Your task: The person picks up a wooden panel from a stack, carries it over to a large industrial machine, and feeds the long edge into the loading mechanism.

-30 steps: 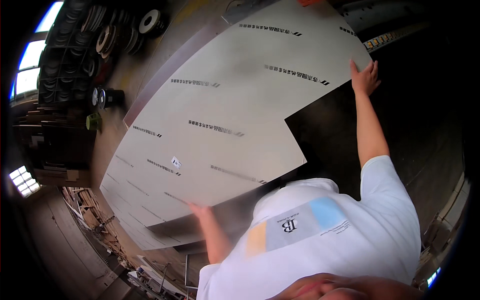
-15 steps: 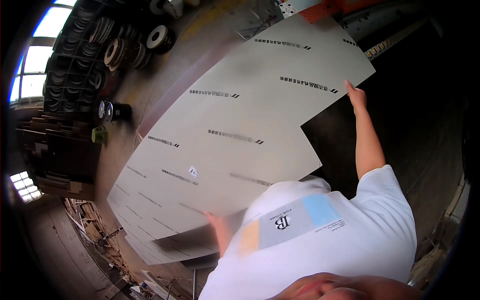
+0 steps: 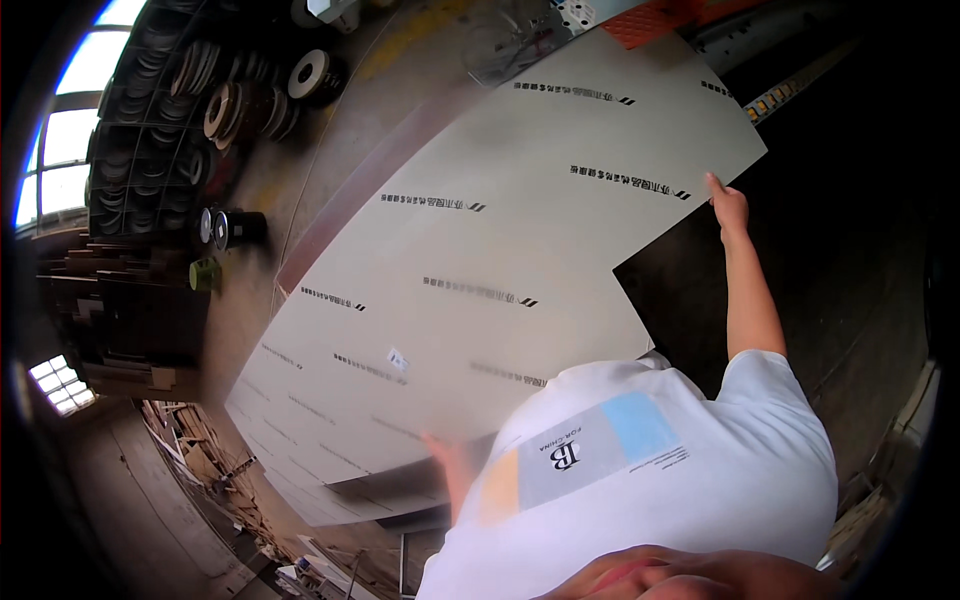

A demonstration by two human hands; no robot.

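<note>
A large pale grey board [image 3: 480,240] with dark repeated print and a small white label lies at a slant before me. My right hand [image 3: 730,207] is closed on its right edge, the thumb on top and the fingers hidden beneath. At its near edge, close to my shirt, my left hand [image 3: 450,460] is closed on the board; it is slightly blurred and its fingers are partly hidden. Part of another pale board [image 3: 345,503] shows below the near left edge. A stepped outline on the right suggests that two sheets overlap; where they part is unclear.
A reddish-brown surface [image 3: 350,215] runs along the board's far left side. Orange machinery [image 3: 655,22] stands at the far end. Rolls of edging [image 3: 225,110], a dark bucket [image 3: 240,229] and a green container [image 3: 204,274] are on the left. Wood scraps [image 3: 205,455] lie lower left.
The board and both my hands have shifted slightly right and down in the view. Both hands keep their places at its edges.
</note>
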